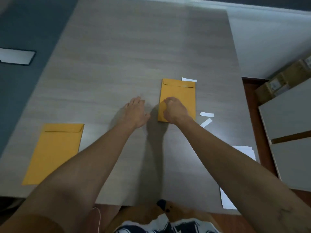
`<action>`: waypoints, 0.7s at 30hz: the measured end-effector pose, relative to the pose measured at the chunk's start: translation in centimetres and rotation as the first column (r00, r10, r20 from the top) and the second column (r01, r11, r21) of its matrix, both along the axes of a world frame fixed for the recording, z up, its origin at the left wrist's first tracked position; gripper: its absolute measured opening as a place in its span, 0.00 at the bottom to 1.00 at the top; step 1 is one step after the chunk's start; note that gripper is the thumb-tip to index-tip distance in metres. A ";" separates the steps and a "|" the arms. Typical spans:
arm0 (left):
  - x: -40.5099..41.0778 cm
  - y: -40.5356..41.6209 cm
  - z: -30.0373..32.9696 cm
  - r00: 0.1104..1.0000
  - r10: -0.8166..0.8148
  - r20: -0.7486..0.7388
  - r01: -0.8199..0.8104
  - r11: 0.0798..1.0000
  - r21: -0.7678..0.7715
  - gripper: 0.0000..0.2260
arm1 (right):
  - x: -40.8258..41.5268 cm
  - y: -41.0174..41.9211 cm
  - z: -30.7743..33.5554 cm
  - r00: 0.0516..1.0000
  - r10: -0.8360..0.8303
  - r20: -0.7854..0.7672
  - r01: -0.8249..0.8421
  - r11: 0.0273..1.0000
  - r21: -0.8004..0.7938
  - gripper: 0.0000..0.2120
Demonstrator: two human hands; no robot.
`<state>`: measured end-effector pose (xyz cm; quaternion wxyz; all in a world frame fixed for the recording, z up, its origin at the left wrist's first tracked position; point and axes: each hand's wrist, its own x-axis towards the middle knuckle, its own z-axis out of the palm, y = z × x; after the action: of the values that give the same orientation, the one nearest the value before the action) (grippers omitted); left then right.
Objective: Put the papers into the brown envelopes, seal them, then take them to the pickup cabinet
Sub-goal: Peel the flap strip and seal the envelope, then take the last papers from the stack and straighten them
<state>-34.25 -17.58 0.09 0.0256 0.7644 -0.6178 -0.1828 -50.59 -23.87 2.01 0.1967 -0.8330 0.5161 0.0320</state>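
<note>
A brown envelope [180, 93] lies flat at the middle right of the grey table [117, 56], its flap folded down at the far end. My right hand [175, 109] rests on its near left part with the fingers curled under; whether it pinches the envelope's edge I cannot tell. My left hand [134, 111] lies just left of that envelope, fingers straight and flat over the bare tabletop, holding nothing. A second brown envelope [53, 152] lies near the table's front left, flap down. White papers [242, 158] sit at the front right edge, partly hidden by my right forearm.
Three small white paper strips lie around the right envelope: one behind it [189, 79], two to its right [207, 114], [206, 122]. Cardboard boxes [284, 78] and grey cabinet panels [289, 125] stand on the floor to the right. A dark blue wall is at left.
</note>
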 end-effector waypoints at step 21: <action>17.6 26.3 -4.2 0.867 0.493 0.074 -0.497 0.843 0.207 0.24 | 17.8 16.7 -3.4 0.934 0.346 0.095 -0.353 0.933 0.071 0.25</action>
<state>-16.68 8.76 -4.13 -0.0182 0.8974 -0.3760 -0.2302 -32.83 -7.15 -1.38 0.2445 -0.9028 0.3496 0.0550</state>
